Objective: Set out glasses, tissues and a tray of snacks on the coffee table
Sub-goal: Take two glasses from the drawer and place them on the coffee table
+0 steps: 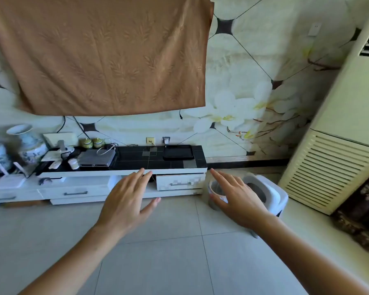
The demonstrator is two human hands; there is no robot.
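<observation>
Both hands reach forward with fingers straight and spread, holding nothing: the left hand (128, 196) at centre, the right hand (234, 194) further right. Beyond them, a black tray (178, 152) lies on the far right of a low black-topped cabinet (136, 160). A brown cloth (107, 54) hangs above.

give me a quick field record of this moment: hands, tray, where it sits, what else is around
left hand: open, fingers spread, holding nothing
right hand: open, fingers straight, holding nothing
black tray: lies flat on the right end of the TV cabinet, untouched
bin: on the floor right of the cabinet, partly behind the right hand
vases: left end of the cabinet
coffee table: not in view
</observation>
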